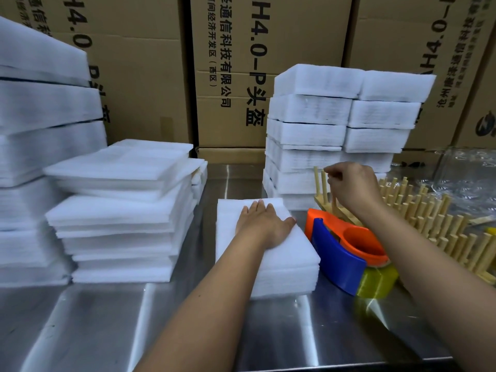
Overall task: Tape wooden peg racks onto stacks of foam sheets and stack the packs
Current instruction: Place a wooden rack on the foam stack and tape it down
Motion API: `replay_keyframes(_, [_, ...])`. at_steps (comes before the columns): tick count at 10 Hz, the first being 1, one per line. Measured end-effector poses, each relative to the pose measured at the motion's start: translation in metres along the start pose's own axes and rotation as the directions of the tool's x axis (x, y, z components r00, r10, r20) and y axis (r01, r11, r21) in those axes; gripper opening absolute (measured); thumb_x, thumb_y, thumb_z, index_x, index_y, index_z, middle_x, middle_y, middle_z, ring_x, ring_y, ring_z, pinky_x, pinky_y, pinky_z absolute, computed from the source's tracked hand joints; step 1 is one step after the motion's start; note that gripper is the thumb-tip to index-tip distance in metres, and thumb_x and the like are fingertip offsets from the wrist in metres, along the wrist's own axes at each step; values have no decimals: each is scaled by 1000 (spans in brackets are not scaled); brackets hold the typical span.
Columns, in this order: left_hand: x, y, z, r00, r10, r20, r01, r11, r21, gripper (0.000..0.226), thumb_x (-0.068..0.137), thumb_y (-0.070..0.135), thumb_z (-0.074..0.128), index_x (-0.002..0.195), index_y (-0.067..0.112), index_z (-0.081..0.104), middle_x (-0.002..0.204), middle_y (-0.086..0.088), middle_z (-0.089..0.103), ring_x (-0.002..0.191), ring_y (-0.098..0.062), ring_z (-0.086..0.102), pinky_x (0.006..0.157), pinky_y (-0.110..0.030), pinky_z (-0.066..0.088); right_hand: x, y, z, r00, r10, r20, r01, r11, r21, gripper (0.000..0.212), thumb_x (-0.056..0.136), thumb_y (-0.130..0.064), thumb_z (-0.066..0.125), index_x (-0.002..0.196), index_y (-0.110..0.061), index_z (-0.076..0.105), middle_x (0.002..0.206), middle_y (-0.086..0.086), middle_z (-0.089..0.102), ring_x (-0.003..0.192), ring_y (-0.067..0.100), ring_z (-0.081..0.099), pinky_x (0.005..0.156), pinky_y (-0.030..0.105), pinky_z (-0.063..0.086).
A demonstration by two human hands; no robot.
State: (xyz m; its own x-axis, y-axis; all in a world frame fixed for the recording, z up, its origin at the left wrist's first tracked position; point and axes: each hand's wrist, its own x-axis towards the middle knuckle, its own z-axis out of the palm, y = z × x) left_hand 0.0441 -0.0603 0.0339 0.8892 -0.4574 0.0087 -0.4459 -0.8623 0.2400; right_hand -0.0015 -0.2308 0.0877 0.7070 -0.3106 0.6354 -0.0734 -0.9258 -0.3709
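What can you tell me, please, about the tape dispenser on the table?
The tape dispenser looks like glossy plastic: a curved blue body with orange inner parts, and a translucent yellowish tape roll at its near end. It rests on the steel table between the foam stack and the wooden peg racks. Neither the left hand nor the right hand holds it.

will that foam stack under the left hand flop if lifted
Probably light and bendy: the foam stack is loose thin sheets with no tape visible, so they may splay. It likely slides easily on the shiny steel table.
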Motion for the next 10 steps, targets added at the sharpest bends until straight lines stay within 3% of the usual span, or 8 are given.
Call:
replay_keyframes(2, [2,-1,1,1000,-1,3,1,1000,4,78,94,62,18,151,11,7,159,-9,-1,147,-21,-2,118,-37,-2,-10,-10,4,989,-134,-70,136,990,36,25,88,1,57,108,-2,70,108,17,69,104,32,62,93,39,45])
replay_keyframes(5, [2,-1,1,1000,0,-7,0,1000,-5,77,94,62,20,152,12,9,159,-9,2,147,-22,0,117,-38,0,-17,-22,-2,970,-201,-140,218,969,118,19,86,6,56,92,-1,72,92,12,72,92,30,63,83,36,47])
replay_keyframes(7, [-4,0,-3,1000,13,5,-13,1000,-7,63,100,45,16,152,10,7,159,-10,-1,147,-21,-3,118,-37,-2,-19,-41,-22,977,-153,-149,190,942,278,11,87,0,58,93,-7,66,85,-2,64,81,8,55,67,6,36])
replay_keyframes(8, [-6,1,-5,1000,11,15,-11,1000,-7,59,101,36,15,152,8,5,159,-10,-4,147,-21,-5,119,-37,-2,-23,-52,-28,980,-162,-119,193,920,342,11,86,-2,61,92,-11,64,84,-5,63,79,5,55,68,1,35])
replay_keyframes(10, [-6,0,-5,1000,13,15,-13,1000,-2,58,100,32,17,152,8,5,159,-10,-4,147,-20,-5,118,-37,-2,-37,-64,-27,980,-194,-42,194,891,411,18,85,-3,62,92,-20,61,85,-2,66,83,9,61,78,16,45])
